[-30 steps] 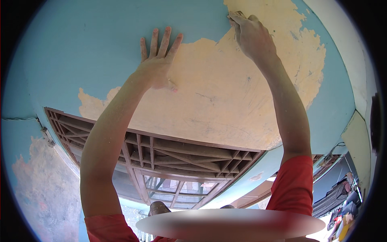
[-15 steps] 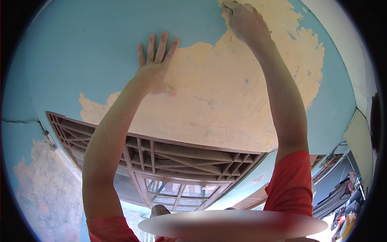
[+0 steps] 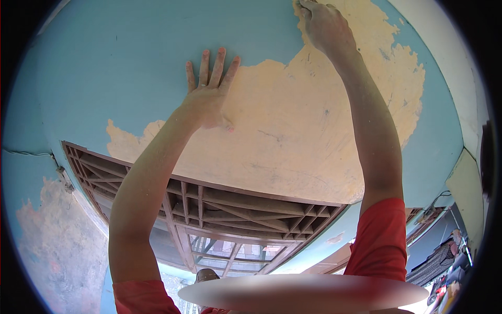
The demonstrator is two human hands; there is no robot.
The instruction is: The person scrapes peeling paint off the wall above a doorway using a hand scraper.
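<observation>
A blue-green painted wall (image 3: 151, 57) has a large bare cream patch (image 3: 272, 136) with a ragged edge. My left hand (image 3: 208, 102) lies flat at the patch's left edge, fingers spread over the blue paint and the thumb on the cream. At the top of the view my right hand (image 3: 330, 29) is closed beside the upper paint edge. A small dark bit of something shows at its fingertips, but the frame edge and fingers hide what it is.
Below the patch sits a brown wooden window frame (image 3: 180, 233) with slatted vents and glass panes. A cable with a fitting (image 3: 65, 180) hangs at left, near another peeled wall area (image 3: 63, 251). Hanging clothes (image 3: 436, 259) show at lower right.
The view has shifted slightly, so the wall appears lower and further right. Against the paint edge my right hand is a little higher. My left hand stays in its place on the wall.
</observation>
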